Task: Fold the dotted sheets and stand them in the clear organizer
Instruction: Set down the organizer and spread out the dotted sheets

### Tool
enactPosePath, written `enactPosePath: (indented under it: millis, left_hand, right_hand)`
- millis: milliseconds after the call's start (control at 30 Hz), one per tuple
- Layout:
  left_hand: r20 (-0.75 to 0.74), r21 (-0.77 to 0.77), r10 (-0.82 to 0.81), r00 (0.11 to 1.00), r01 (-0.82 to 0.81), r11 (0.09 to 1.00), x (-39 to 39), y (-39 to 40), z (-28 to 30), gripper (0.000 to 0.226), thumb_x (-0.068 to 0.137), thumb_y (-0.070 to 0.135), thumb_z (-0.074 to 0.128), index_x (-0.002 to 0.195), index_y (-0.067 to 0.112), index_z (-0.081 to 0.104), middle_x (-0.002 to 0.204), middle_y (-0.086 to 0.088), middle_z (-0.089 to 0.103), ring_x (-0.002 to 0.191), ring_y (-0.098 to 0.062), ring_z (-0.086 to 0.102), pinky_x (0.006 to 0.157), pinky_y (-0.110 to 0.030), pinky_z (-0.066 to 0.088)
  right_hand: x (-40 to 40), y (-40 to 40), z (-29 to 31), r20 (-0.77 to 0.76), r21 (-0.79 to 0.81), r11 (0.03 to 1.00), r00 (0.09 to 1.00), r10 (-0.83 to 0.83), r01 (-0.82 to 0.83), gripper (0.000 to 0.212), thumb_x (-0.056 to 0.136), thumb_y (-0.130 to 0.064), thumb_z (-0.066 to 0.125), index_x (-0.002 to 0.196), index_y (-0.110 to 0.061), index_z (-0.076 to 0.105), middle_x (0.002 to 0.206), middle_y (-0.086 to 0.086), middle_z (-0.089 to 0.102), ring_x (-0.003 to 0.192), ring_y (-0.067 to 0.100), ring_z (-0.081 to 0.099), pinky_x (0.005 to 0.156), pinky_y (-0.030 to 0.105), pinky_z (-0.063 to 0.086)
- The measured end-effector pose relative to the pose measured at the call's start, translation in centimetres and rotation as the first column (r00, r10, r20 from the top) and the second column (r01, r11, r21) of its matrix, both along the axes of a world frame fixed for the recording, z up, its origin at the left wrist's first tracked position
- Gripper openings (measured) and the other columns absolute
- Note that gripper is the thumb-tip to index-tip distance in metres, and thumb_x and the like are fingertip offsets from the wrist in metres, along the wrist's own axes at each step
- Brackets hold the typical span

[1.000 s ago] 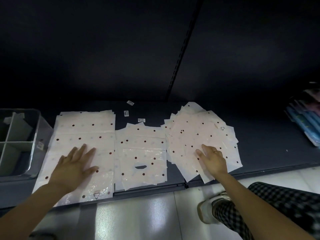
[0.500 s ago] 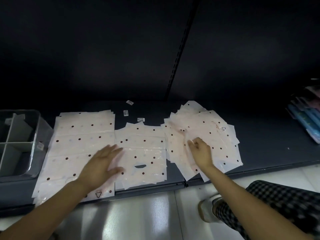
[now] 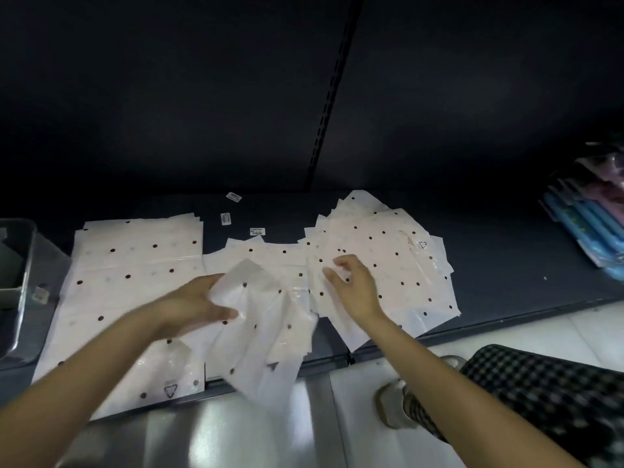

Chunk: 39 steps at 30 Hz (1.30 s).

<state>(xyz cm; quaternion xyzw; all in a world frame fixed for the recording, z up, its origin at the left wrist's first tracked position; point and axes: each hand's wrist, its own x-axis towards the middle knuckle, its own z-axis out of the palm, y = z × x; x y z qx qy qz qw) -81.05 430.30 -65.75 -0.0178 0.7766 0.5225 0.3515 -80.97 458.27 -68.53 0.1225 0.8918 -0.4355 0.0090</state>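
White sheets with dark dots lie in three groups on a dark shelf point(image 3: 506, 265): a flat left stack point(image 3: 135, 265), a middle pile point(image 3: 270, 255) and a fanned right pile point(image 3: 405, 265). My left hand point(image 3: 192, 305) grips a sheet point(image 3: 263, 325) lifted off the middle pile, crumpled and hanging past the shelf edge. My right hand point(image 3: 354, 285) hovers over the left part of the fanned pile, fingers loosely curled, holding nothing that I can see. The clear organizer point(image 3: 17, 282) stands at the far left, partly out of frame.
Three small labels point(image 3: 227, 219) lie on the shelf behind the sheets. Blue and pink packets point(image 3: 587, 217) lie at the far right. Below the shelf edge is a glossy floor, with a shoe point(image 3: 395, 403) and a checked trouser leg point(image 3: 540, 400).
My left hand moved right from the left stack to the middle pile and lifted a sheet. My right hand slid left across the fanned pile and rose off it.
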Motion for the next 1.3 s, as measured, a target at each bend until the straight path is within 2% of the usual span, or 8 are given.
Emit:
enactPosePath:
  millis: [167, 467, 600, 700, 900, 1033, 1200, 1300]
  left_hand:
    - [0.06, -0.496, -0.418, 0.906, 0.391, 0.775, -3.8, 0.5, 0.2, 0.064, 0.082, 0.021, 0.072, 0.138, 0.021, 0.04, 0.135, 0.01, 0.049, 0.119, -0.009, 0.05, 0.094, -0.017, 0.039]
    - [-0.384, -0.858, -0.484, 0.786, -0.11, 0.502, -6.7, 5.9, -3.3, 0.057, 0.092, 0.019, 0.057, 0.142, 0.029, 0.031, 0.118, -0.007, 0.06, 0.109, -0.028, 0.053, 0.092, -0.034, 0.04]
    - [-0.646, -0.525, -0.276, 0.711, -0.152, 0.837, -4.5, 7.1, -3.6, 0.061, 0.087, 0.02, 0.066, 0.142, 0.02, 0.038, 0.137, -0.005, 0.049, 0.126, -0.026, 0.041, 0.101, -0.036, 0.035]
    - [-0.374, -0.07, 0.001, 0.927, -0.029, 0.997, -1.3, 9.4, -2.6, 0.063, 0.083, 0.034, 0.068, 0.139, 0.02, 0.042, 0.138, -0.003, 0.05, 0.121, -0.019, 0.048, 0.101, -0.03, 0.038]
    - [0.485, 0.529, 0.303, 0.821, -0.551, 0.646, 0.6, 9.3, -0.9, 0.076, 0.067, 0.078, 0.044, 0.119, 0.023, 0.054, 0.124, -0.013, 0.06, 0.113, -0.033, 0.06, 0.095, -0.051, 0.048]
    - [0.635, 0.534, 0.314, 0.706, -0.695, 0.482, -0.4, 3.2, -1.0, 0.102, 0.058, 0.086, 0.04, 0.126, 0.012, 0.056, 0.123, -0.018, 0.062, 0.11, -0.039, 0.061, 0.083, -0.054, 0.052]
    - [0.408, 0.224, 0.407, 0.817, -0.522, 0.823, 0.9, -1.5, -1.5, 0.059, 0.083, 0.054, 0.059, 0.132, 0.022, 0.051, 0.109, -0.009, 0.069, 0.091, -0.023, 0.069, 0.071, -0.038, 0.055]
    - [0.185, 0.051, 0.327, 0.927, -0.342, 0.938, 2.6, -1.5, -2.9, 0.07, 0.08, 0.003, 0.072, 0.136, 0.033, 0.043, 0.11, -0.014, 0.062, 0.092, -0.022, 0.062, 0.061, -0.025, 0.05]
  right_hand:
    - [1.2, 8.0, -4.1, 0.267, 0.484, 0.84, 0.956, 0.123, -0.244, 0.074, 0.087, -0.052, 0.056, 0.148, -0.023, 0.026, 0.157, 0.001, 0.019, 0.144, 0.02, 0.013, 0.116, 0.03, 0.013]
    - [0.7, 9.6, -4.0, 0.015, 0.351, 0.936, 1.0, -0.013, 0.007, 0.036, 0.101, -0.03, 0.039, 0.11, -0.007, 0.065, 0.11, 0.007, 0.066, 0.113, 0.027, 0.05, 0.092, 0.034, 0.043]
    - [0.3, 7.4, -1.9, -0.012, 0.088, 0.995, 0.999, -0.041, 0.041, 0.037, 0.102, -0.029, 0.034, 0.076, -0.013, 0.056, 0.067, -0.002, 0.052, 0.071, 0.019, 0.049, 0.069, 0.032, 0.042]
    - [0.5, 3.8, -0.5, -0.07, -0.072, 0.997, 0.997, -0.039, 0.034, 0.043, 0.102, -0.03, 0.035, 0.067, -0.006, 0.045, 0.06, 0.0, 0.04, 0.06, 0.013, 0.036, 0.062, 0.03, 0.033]
    - [1.9, -1.9, 0.9, -0.105, -0.083, 0.948, 0.949, 0.297, -0.306, 0.031, 0.102, -0.027, 0.037, 0.11, -0.017, 0.066, 0.1, -0.008, 0.064, 0.096, 0.011, 0.053, 0.086, 0.024, 0.041]
    - [2.9, -2.0, 0.6, -0.086, 0.289, 0.656, 0.664, 0.743, -0.697, 0.034, 0.099, -0.022, 0.045, 0.131, -0.029, 0.053, 0.139, -0.009, 0.049, 0.124, 0.013, 0.042, 0.105, 0.024, 0.032]
    - [2.7, -1.2, -0.3, 0.15, 0.58, 0.251, 0.404, 0.902, -0.775, 0.036, 0.096, -0.039, 0.046, 0.131, -0.039, 0.052, 0.146, -0.007, 0.041, 0.134, 0.018, 0.038, 0.11, 0.029, 0.024]
    - [2.3, -0.6, -0.9, 0.256, 0.538, 0.322, 0.515, 0.818, -0.779, 0.046, 0.097, -0.047, 0.039, 0.142, -0.039, 0.034, 0.152, -0.012, 0.03, 0.14, 0.011, 0.026, 0.113, 0.023, 0.014]
